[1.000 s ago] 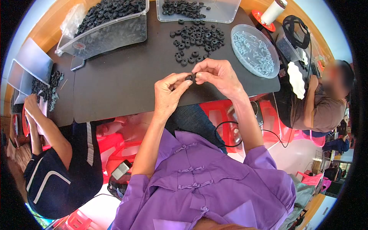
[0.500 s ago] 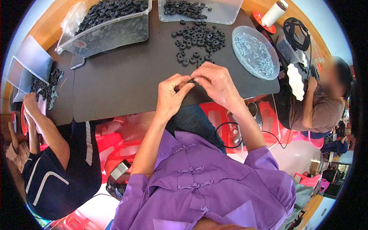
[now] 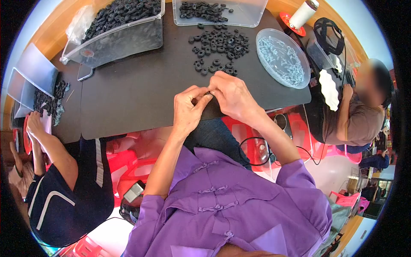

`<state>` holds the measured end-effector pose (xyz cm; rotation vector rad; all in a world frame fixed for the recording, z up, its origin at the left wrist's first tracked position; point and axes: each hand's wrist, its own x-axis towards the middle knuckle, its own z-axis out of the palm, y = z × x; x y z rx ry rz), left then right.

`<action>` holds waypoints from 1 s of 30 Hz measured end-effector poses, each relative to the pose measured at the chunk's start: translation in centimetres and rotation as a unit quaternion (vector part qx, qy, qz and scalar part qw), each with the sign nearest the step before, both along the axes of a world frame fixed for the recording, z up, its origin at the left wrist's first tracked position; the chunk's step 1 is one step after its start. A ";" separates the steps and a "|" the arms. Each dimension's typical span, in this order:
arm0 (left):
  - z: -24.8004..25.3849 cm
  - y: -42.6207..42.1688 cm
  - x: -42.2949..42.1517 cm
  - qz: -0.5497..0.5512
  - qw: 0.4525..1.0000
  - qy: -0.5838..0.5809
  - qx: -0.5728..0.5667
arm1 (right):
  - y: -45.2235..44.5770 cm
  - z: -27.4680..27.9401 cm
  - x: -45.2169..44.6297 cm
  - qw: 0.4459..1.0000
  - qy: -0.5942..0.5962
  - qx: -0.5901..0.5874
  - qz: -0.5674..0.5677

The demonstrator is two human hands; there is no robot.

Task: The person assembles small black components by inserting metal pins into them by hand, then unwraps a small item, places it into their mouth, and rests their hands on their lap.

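Head view, looking down: two bare hands in purple sleeves meet just over the near edge of a dark, smooth table. The left hand has thumb and forefinger clamped on a small black part, mostly hidden by the fingers. The right hand curls in from the other side, its fingertips drawn close to that part; whether they grip it cannot be told. Work on this one piece looks to be midway, while many more lie loose beyond the hands: a pile of black pieces, chunky, rounded and matt, some with a hole. Finished ones cannot be told from untouched ones. Behind them stands a clear plastic tub partly filled with similar pieces; to its left, a larger translucent bin is heaped high. At right, a shallow round dish holds tiny, pale, shiny bits.
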<state>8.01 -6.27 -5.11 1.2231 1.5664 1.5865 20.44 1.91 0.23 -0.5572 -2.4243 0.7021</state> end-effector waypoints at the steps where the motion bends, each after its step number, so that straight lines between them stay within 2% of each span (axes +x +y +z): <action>1: 0.1 0.0 0.1 -0.001 1.000 0.001 0.000 | -0.1 0.0 0.0 1.000 0.001 0.000 -0.001; 4: 0.1 0.1 0.2 0.013 0.999 0.039 -0.010 | -0.4 -0.3 -0.2 0.999 -0.008 0.047 -0.007; 6: -0.5 0.5 0.3 0.026 0.999 -0.034 0.001 | -0.5 -0.7 -0.3 0.996 0.016 0.082 -0.015; 7: -0.4 0.5 0.3 0.024 0.999 -0.032 0.001 | -0.7 -0.7 -0.5 0.996 0.018 0.083 -0.017; 10: 0.1 0.1 0.3 0.018 0.999 0.009 -0.030 | -1.6 -0.8 -0.3 0.991 0.038 0.122 -0.035; 12: 0.1 0.0 0.4 0.010 1.000 0.020 -0.019 | -2.1 -0.8 0.0 0.988 0.009 0.153 -0.031; 16: 0.2 -0.1 0.2 0.005 0.999 0.038 -0.035 | -1.9 -1.4 0.5 0.989 0.029 0.144 -0.016; 19: -0.4 0.1 0.0 0.001 1.000 -0.001 -0.013 | -1.7 -1.3 0.8 0.993 0.063 0.099 -0.004; 21: -0.2 0.2 0.1 0.012 0.999 -0.049 0.000 | -1.9 -1.3 1.0 0.994 0.055 0.083 -0.048; 30: 0.1 0.2 0.5 0.006 1.000 -0.025 -0.016 | -2.1 -2.3 1.0 0.982 -0.022 0.174 -0.065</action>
